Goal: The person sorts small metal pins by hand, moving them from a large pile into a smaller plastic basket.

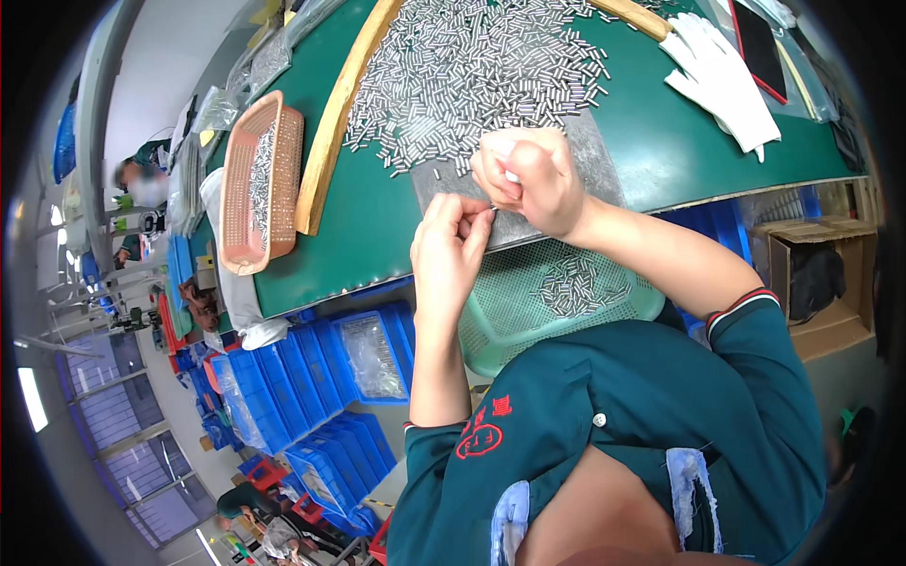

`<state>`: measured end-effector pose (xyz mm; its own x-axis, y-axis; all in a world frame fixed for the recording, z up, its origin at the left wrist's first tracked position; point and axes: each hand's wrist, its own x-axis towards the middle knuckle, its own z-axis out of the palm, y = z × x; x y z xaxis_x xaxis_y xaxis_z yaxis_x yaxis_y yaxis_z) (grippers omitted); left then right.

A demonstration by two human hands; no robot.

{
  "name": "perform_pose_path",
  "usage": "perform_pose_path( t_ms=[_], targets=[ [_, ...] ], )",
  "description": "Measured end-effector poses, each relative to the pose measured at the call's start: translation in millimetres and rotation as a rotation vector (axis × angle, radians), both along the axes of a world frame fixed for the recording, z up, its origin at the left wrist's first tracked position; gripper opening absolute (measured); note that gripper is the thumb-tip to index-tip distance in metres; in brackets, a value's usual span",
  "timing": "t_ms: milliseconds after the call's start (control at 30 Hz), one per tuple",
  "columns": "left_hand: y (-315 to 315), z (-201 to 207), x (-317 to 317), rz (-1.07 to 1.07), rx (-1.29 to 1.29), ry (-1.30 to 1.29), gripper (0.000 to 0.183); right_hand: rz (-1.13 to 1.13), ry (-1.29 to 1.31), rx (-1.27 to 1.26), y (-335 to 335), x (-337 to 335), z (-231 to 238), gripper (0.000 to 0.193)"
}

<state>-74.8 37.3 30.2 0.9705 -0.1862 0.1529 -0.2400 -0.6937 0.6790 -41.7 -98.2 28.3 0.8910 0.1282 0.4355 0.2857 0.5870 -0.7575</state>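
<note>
A small metal pin (491, 209) is pinched between the closed fingers of the left hand (451, 247) and right hand (530, 179), above the green mesh basket (528, 302).

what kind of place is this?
Likely a factory sorting bench: a heap of small metal pins on a green table, stacked blue bins below, and both hands, left hand and right hand, pinching one pin over a green basket.

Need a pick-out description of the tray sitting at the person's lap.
Start from the green table heaped with small metal pins. Below its near edge, under the person's hands, sits a pale green perforated tray. Unlike the pinkish-orange basket up on the table's left, it holds only a small cluster of pins.
</note>
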Motion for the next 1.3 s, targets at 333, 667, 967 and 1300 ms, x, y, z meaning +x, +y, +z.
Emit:
perform_pose_path(
  t_ms=[333, 667, 967, 1300],
  targets=[
    [8.3, -10.3, 1.4, 0.013, -0.044, 0.062, 0.008, -0.010, 0.275, 0.268, -7.3, -0.8, -0.6, 0.034],
    [5.4, -10.8, 3.3, 0.002, -0.070, 0.057, 0.007, 0.044, 0.235, 0.224, -3.7, 1.9, -1.4, 0.034],
    [3.0, -3.4, 0.6, 0.008, -0.036, 0.029, 0.007, 0.098, 0.229, 0.333, -6.8, 1.0, -3.1, 0.031],
    [2.9, -2.1, 1.4, -0.029, 0.017, 0.013, 0.008, 0.030, 0.117, 0.080, -1.8, 4.1, -1.1, 0.037]
  ],
)
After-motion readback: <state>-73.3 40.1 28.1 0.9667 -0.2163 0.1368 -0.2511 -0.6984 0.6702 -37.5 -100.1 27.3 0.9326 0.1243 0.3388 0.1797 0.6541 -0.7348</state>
